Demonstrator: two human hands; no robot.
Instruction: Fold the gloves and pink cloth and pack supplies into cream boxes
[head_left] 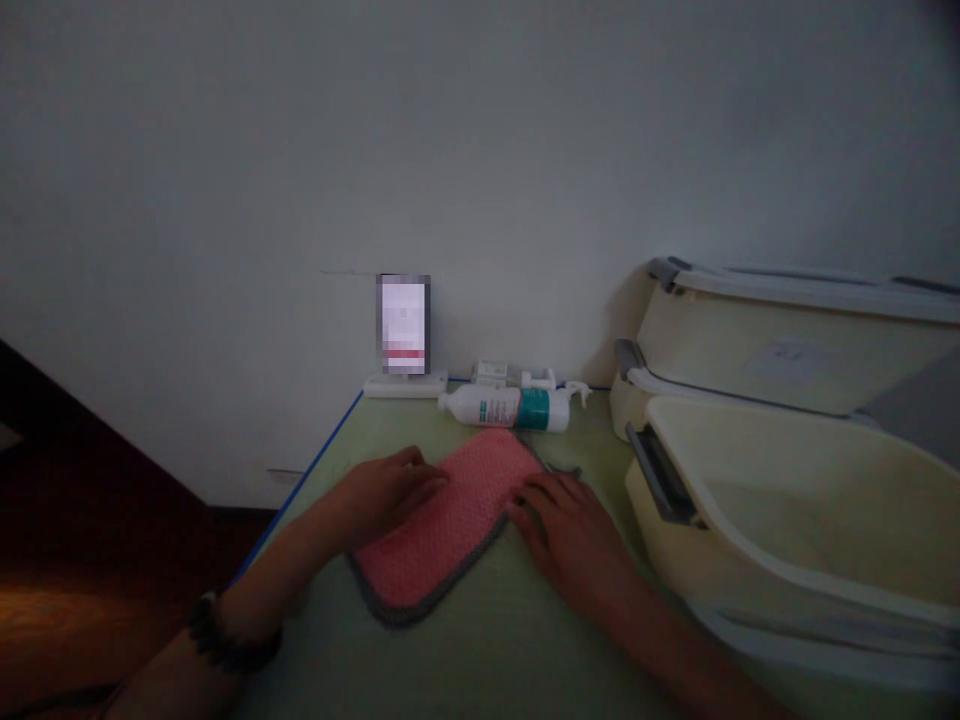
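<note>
A pink cloth with a grey border (pixel 442 525) lies folded on a pale green table (pixel 495 640). My left hand (pixel 386 490) rests on the cloth's left edge, its fingers laid flat and slightly curled on the fabric. On the cloth's right edge my right hand (pixel 566 525) lies with fingers stretched onto the fabric. Both hands press the cloth and hold nothing. A dark band sits on my left wrist (pixel 225 635).
A white spray bottle with a teal label (pixel 514 408) lies on its side behind the cloth. A phone on a white stand (pixel 405 335) and a small white box (pixel 499 373) stand by the wall. Stacked cream plastic bins (pixel 795 480) fill the right side. The table's left edge is blue (pixel 300 480).
</note>
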